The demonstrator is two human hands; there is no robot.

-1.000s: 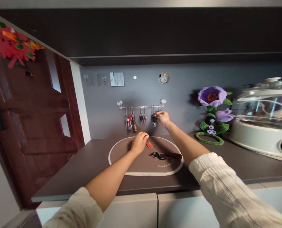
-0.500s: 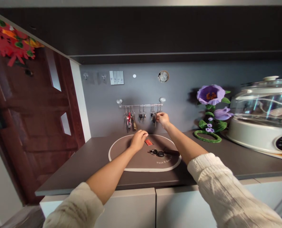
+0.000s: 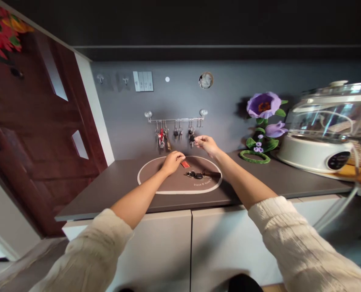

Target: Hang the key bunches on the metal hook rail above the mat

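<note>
My left hand [image 3: 173, 162] rests palm down on an oval brown mat [image 3: 150, 179], just left of a small red tag [image 3: 184, 164]. Its fingers are hidden from this angle. A car key with a ring [image 3: 194, 174] and a dark leather strap [image 3: 212, 174] lie on the mat to the right. My right hand [image 3: 205, 145] is raised just below and right of a bunch of keys [image 3: 191, 137], which hangs from a metal wall rail [image 3: 174, 120]. Its fingertips are close to the keys, holding nothing I can see. A red keychain [image 3: 161, 138] and a brown fob [image 3: 168, 145] hang further left.
The mat sits on a dark grey counter [image 3: 107, 190] with pale cabinet doors below. A dark red door [image 3: 40, 121] stands to the left. A purple artificial flower [image 3: 263, 104] and a white cooker with a glass lid [image 3: 320, 138] stand to the right.
My right hand has dropped slightly, away from the hanging keys. The whole view has shifted up and left. My left hand stays beside the red tag.
</note>
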